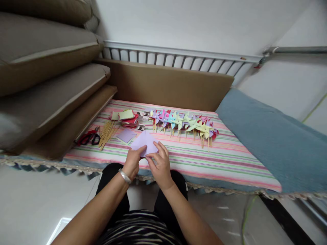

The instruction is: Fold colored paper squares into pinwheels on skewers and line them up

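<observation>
Between my hands is a purple paper square (145,141), turned corner-up with what looks like a cut at its top corner. My left hand (134,160) pinches its lower left side, thumb on top. My right hand (160,163) grips the lower right edge with fingertips and thumb. Just left of it lie more purple paper squares (126,135). Beyond are stacked coloured papers (127,117) in red and pale yellow. Thin wooden sticks (106,134) lie in a bundle beside red-and-black scissors (89,137). Several paper pinwheels (182,121) on sticks form a row at the back right.
Everything lies on a striped cloth (217,166). Tall brown cushions (51,78) are stacked at the left, and a brown board (168,85) stands along the back before a white radiator (178,59). Blue fabric (276,136) covers the right side.
</observation>
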`<state>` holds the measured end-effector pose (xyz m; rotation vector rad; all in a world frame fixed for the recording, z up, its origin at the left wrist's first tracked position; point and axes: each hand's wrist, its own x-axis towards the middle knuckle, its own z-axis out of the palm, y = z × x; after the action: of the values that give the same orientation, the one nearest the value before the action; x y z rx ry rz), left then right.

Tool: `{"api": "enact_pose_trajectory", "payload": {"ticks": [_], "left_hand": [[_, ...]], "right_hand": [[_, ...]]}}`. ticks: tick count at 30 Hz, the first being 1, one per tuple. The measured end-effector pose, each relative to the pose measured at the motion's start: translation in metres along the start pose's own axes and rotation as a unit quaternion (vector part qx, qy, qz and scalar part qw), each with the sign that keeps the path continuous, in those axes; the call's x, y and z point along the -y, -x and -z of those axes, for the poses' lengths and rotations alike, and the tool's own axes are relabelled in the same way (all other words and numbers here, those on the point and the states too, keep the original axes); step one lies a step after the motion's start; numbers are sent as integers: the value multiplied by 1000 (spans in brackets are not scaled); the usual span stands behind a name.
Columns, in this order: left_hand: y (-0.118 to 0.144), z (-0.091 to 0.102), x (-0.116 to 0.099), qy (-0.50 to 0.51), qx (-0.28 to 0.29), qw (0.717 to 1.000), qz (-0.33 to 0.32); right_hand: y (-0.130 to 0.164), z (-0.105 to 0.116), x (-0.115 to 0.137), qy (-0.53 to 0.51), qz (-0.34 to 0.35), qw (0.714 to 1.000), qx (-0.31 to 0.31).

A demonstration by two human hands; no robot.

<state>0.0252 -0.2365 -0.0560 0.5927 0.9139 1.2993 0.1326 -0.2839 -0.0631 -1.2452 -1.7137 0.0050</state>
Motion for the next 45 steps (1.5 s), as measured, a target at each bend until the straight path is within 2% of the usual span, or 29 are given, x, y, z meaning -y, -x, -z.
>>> {"api": "enact_pose_trajectory", "payload": {"ticks": [5,13,28,32,36,41,45], "left_hand": [[5,-1,-2,-20,-8,1000,-16],[6,6,4,-35,30,999,18],[11,4,3,-35,75,996,39],[14,0,-2,-101,106,989,15],[12,-2,-3,-119,86,989,-25],[10,-1,-4,-150,59,987,-12],[10,3,-6,-182,66,981,10]], "right_hand": [[-4,1,-1,-3,-23,1000,4],[-9,2,-6,-15,-63,998,-5],[-12,-5,-19,-36,-139,989,-19],[-13,-7,-20,-49,-168,984,-21],[-16,-7,-20,-70,-190,979,-20],[-19,-4,-20,-152,-257,954,-5],[-24,1,-22,-280,-326,900,68]]}}
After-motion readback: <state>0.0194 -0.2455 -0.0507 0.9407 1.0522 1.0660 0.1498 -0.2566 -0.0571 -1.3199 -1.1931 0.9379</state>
